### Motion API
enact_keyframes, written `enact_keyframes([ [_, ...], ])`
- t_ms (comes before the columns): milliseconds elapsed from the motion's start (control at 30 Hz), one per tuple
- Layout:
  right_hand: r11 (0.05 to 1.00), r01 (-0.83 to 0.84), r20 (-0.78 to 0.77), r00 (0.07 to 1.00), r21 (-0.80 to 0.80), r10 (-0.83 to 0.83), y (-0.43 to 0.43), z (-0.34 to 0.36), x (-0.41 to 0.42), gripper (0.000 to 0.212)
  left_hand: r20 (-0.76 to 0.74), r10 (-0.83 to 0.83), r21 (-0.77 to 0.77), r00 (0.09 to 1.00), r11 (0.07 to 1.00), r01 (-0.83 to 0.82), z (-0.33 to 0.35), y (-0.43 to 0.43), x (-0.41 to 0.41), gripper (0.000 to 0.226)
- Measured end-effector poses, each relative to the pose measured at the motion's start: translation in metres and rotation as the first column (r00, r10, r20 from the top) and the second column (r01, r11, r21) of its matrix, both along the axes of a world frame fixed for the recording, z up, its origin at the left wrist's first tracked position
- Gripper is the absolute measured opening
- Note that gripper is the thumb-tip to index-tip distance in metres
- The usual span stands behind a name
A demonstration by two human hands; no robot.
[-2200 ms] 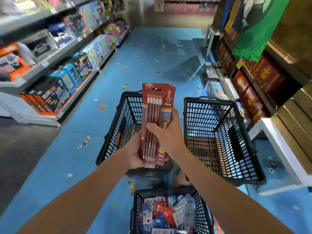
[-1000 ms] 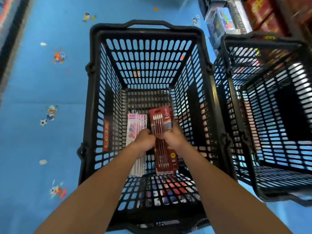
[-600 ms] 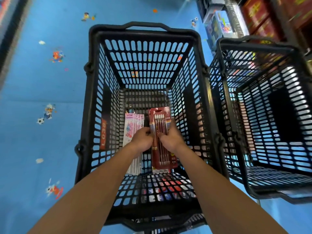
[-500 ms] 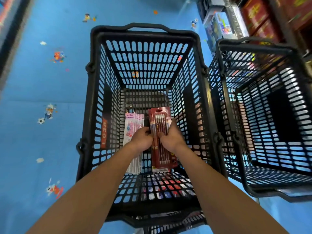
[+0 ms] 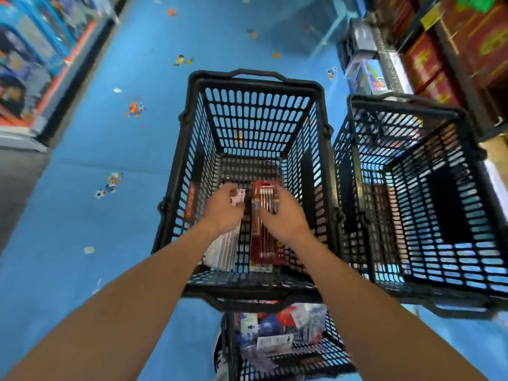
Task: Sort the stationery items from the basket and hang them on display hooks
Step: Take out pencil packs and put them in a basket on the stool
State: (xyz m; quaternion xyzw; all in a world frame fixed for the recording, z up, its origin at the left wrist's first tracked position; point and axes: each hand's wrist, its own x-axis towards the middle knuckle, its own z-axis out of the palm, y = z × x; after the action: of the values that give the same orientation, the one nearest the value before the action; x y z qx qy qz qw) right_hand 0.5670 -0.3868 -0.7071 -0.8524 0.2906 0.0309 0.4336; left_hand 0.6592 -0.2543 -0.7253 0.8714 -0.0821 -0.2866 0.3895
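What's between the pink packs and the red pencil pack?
Head view: just the basket's bare mesh floor between pink packs and red pencil pack.

Three black baskets are sitting on the floor (image 5: 110, 270): the middle basket (image 5: 255, 86), the right basket (image 5: 406, 105) and the bottom basket (image 5: 228, 339). Two hands are reaching into the middle one, the left hand (image 5: 224, 213) and the right hand (image 5: 286, 218). Two piles are lying there, red pencil packs (image 5: 265, 251) and pink packs (image 5: 222, 248); I can't tell how many packs each is holding.

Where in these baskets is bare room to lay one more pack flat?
The right basket has a bare-looking floor. In the middle basket, free strips lie behind the packs by the far wall, and, narrowly, between the pink packs and the red pencil pack. The near basket is crowded.
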Motion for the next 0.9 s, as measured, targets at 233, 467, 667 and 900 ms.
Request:
enact_keyframes([
  [233, 0.995, -0.104, 0.182, 0.978, 0.011, 0.100, 0.005, 0.074, -0.051, 0.045, 0.226, -0.003, -0.020, 0.974, 1.000, 0.008, 0.092, 0.020, -0.046, 0.034],
  [467, 0.993, -0.109, 0.416, 0.905, 0.036, 0.084, -0.001, 0.141, -0.159, 0.021, 0.270, -0.018, -0.059, 0.963, 0.998, 0.035, 0.196, 0.024, -0.152, 0.020],
  [667, 0.982, -0.168, 0.278, 0.942, -0.089, 0.186, -0.013, 0.114, -0.263, 0.020, -0.298, -0.402, 0.124, 0.866, 0.883, 0.453, 0.203, 0.023, -0.237, 0.008],
  [900, 0.982, -0.186, -0.001, 0.982, 0.015, 0.186, -0.010, -0.010, -0.336, 0.036, -0.313, -0.498, 0.404, 0.809, 0.701, 0.588, 0.056, 0.030, -0.300, 0.010],
])
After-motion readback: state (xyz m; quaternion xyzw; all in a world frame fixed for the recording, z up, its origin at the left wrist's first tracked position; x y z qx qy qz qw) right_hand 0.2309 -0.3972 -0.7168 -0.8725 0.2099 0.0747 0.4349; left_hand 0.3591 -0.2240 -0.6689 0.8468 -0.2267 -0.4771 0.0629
